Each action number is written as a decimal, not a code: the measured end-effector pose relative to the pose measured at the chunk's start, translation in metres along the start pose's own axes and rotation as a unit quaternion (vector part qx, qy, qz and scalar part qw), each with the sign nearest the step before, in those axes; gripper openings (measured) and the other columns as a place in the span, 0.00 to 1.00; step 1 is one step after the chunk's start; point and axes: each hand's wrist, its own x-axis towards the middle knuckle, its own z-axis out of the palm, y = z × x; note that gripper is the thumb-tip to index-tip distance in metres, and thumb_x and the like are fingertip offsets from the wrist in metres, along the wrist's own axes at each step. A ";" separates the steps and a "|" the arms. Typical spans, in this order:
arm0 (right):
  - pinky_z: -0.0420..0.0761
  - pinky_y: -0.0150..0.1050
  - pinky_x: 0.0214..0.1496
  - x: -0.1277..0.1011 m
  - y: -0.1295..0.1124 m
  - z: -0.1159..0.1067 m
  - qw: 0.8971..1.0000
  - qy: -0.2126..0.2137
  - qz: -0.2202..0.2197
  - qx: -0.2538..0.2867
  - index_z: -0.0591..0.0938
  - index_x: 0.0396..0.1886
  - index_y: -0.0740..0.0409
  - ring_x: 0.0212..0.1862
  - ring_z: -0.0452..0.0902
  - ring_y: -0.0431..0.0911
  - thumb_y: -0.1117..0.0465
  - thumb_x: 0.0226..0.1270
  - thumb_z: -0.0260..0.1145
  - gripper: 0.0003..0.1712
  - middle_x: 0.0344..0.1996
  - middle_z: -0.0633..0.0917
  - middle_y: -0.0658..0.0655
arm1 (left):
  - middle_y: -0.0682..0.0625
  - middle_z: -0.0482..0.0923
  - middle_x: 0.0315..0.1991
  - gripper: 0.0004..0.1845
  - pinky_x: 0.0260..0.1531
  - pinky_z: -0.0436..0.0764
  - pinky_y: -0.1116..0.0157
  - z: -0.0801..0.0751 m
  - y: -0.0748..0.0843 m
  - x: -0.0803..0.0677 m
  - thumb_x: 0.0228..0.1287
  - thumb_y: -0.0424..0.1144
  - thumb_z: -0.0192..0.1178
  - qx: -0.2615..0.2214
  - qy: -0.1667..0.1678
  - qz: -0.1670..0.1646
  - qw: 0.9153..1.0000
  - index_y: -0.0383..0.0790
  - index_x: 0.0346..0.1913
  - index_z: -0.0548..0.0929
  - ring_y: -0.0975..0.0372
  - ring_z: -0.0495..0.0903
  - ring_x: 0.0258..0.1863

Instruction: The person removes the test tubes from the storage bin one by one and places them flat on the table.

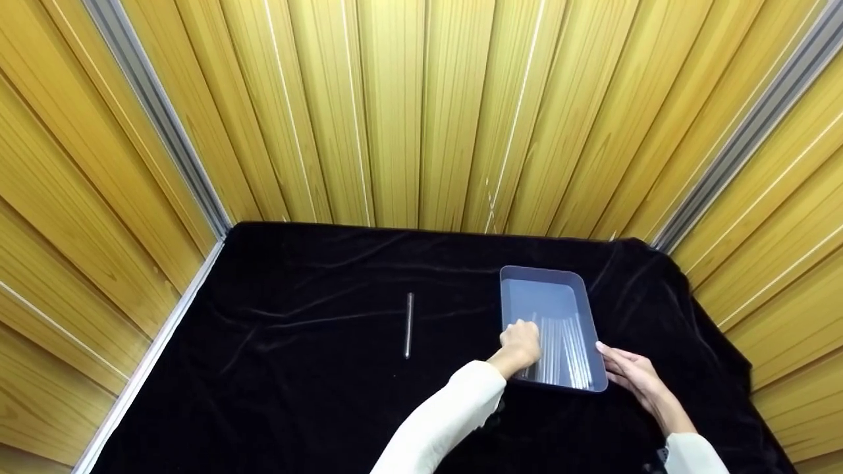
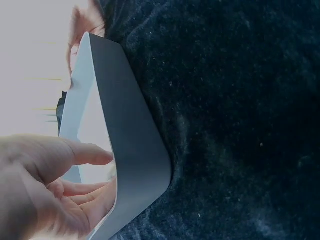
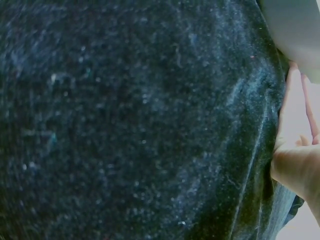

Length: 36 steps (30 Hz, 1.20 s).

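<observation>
Head view: your left hand [image 1: 520, 343] is curled inside the rectangular blue-gray tray [image 1: 537, 296] of glossy clear rods [image 1: 571, 352], can't tell if pinching any; right hand [image 1: 633, 375], fingers straight, touches its wall. Another slim rod [image 1: 409, 326]'s on black velvet [image 1: 296, 388].

Blue-grey rectangular tray [image 1: 537, 297] — upright, open-topped; clear thin rods [image 1: 571, 353] lengthwise inside — single rod [image 1: 409, 326] apart, left.

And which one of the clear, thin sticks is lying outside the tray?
The single stick on the black cloth, left of the blue-grey tray in the head view; the other sticks lie grouped inside it.
</observation>
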 end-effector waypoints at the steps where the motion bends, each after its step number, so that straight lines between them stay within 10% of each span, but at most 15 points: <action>1: 0.87 0.28 0.50 -0.001 0.000 0.000 1.000 0.000 0.000 -0.001 0.82 0.56 0.54 0.44 0.85 0.32 0.49 0.75 0.64 0.18 0.41 0.89 0.43 | 0.55 0.88 0.40 0.05 0.29 0.87 0.65 0.000 0.000 0.000 0.55 0.41 0.71 -0.009 -0.001 0.000 1.000 0.50 0.33 0.84 0.62 0.88 0.41; 14: 0.87 0.26 0.48 0.000 -0.002 -0.001 1.000 0.009 -0.003 -0.008 0.75 0.65 0.65 0.43 0.85 0.31 0.48 0.75 0.64 0.30 0.40 0.89 0.41 | 0.50 0.89 0.40 0.14 0.32 0.88 0.64 -0.030 -0.008 0.003 0.52 0.49 0.76 -0.118 -0.004 -0.043 0.992 0.45 0.33 0.84 0.58 0.89 0.42; 23: 0.86 0.26 0.48 0.000 -0.002 0.001 1.000 0.008 0.007 -0.024 0.63 0.74 0.75 0.43 0.84 0.30 0.47 0.75 0.64 0.44 0.42 0.89 0.43 | 0.51 0.87 0.34 0.14 0.25 0.85 0.61 0.017 -0.043 0.071 0.48 0.51 0.74 -0.126 0.025 -0.038 0.991 0.49 0.32 0.83 0.57 0.87 0.33; 28: 0.86 0.26 0.49 0.005 -0.009 -0.010 0.999 -0.001 0.006 -0.037 0.59 0.75 0.76 0.43 0.83 0.29 0.46 0.75 0.63 0.46 0.43 0.88 0.42 | 0.53 0.82 0.20 0.09 0.12 0.81 0.66 0.027 -0.065 0.106 0.48 0.45 0.71 -0.211 0.003 -0.052 0.976 0.49 0.25 0.80 0.61 0.82 0.14; 31: 0.86 0.25 0.49 0.001 -0.011 -0.023 0.999 0.004 0.006 -0.034 0.58 0.76 0.76 0.43 0.83 0.28 0.45 0.75 0.63 0.48 0.43 0.88 0.41 | 0.53 0.80 0.15 0.08 0.08 0.79 0.68 0.015 -0.067 0.105 0.48 0.42 0.68 -0.250 -0.009 -0.050 0.967 0.50 0.20 0.79 0.61 0.79 0.09; 36: 0.85 0.24 0.49 -0.007 -0.010 -0.037 0.999 0.007 0.016 -0.027 0.52 0.77 0.76 0.42 0.83 0.27 0.45 0.75 0.63 0.50 0.41 0.87 0.39 | 0.46 0.87 0.24 0.03 0.21 0.89 0.64 -0.058 -0.073 0.052 0.53 0.36 0.70 -0.290 -0.016 -0.047 0.956 0.42 0.26 0.86 0.56 0.88 0.19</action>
